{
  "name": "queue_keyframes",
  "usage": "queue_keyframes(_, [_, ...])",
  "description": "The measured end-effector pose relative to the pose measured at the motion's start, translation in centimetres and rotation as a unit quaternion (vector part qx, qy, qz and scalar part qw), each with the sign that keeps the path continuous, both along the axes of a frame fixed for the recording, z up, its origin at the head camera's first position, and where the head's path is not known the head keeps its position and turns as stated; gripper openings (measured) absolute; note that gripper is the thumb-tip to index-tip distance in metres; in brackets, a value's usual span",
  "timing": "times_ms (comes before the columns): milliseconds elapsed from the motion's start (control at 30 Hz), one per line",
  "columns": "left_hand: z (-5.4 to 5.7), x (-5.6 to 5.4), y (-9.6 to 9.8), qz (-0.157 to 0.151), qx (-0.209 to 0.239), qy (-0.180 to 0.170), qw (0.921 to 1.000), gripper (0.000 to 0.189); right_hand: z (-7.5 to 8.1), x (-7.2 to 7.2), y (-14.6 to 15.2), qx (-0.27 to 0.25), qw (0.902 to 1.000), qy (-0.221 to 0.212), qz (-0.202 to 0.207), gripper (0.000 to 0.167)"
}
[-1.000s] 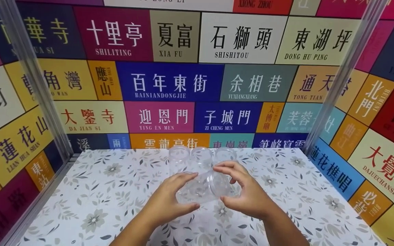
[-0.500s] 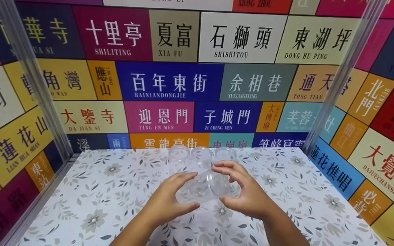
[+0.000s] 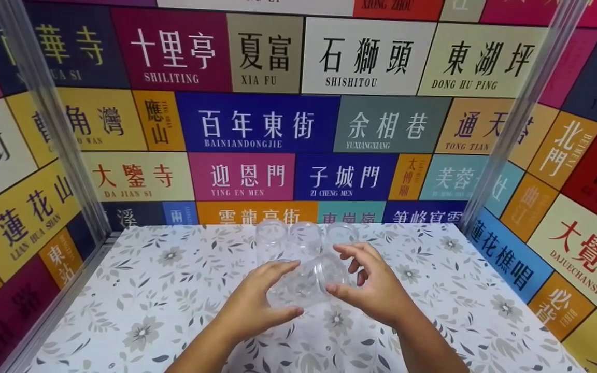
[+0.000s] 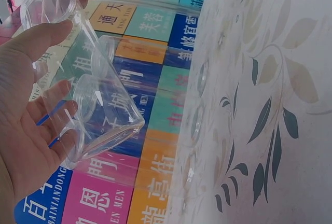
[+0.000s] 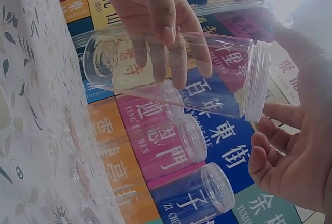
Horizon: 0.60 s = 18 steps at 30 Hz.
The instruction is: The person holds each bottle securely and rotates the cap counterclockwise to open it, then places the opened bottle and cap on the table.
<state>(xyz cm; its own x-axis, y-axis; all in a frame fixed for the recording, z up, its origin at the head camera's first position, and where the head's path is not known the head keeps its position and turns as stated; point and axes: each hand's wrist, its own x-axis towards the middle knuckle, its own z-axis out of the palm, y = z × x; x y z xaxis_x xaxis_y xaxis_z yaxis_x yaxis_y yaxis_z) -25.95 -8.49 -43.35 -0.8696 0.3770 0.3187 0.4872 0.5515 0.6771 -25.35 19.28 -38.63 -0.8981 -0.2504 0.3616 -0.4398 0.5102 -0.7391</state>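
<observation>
four clear jars show in the head view. three capped jars [image 3: 271,244] stand in a row on the surface [image 3: 174,303], and the fourth jar [image 3: 294,287] is held up in front of them, tilted, its lid [image 3: 321,274] toward the right. as a judgement, the work in hand is with that lid: the three behind look finished or waiting, and this one is what is left. whether the lid is being tightened or loosened cannot be told. the left hand [image 3: 259,296] bends its thumb and fingers round the body; the right hand [image 3: 376,290] has thumb and forefinger parted fairly wide about the lid end, the other fingers curled in.

from the left wrist, the body lies between the left thumb, across the near side, and the other left fingers, which show through the clear wall behind it. the base points away from the palm, over toward the surface but apart from it.

from the right wrist, the lid sits on the mouth, looking fully seated. it lies just beside the right fingers, between the blurred thumb and the forefinger; whether they touch or grip it, i cannot tell.
</observation>
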Motion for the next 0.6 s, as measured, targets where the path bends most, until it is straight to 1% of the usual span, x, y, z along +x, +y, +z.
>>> queue_keyframes(100, [-0.06, 0.06, 0.03, 0.0, 0.001, 0.006, 1.0, 0.08, -0.02, 0.04, -0.14, -0.002, 1.0, -0.003, -0.001, 0.068])
queue_keyframes(300, [-0.07, 0.14, 0.1, -0.003, 0.002, 0.022, 0.9997, 0.081, -0.22, 0.1, -0.24, -0.014, 0.9997, 0.015, 0.011, 0.068])
queue_keyframes(433, [-0.12, 0.14, 0.1, -0.001, 0.002, 0.02, 0.9998, 0.081, -0.34, 0.19, -0.17, -0.021, 0.999, 0.032, 0.023, 0.066])
queue_keyframes(600, [-0.19, 0.14, 0.1, -0.001, 0.005, 0.013, 0.9999, 0.082, -0.45, 0.21, -0.06, -0.016, 0.9966, 0.067, 0.045, 0.061])
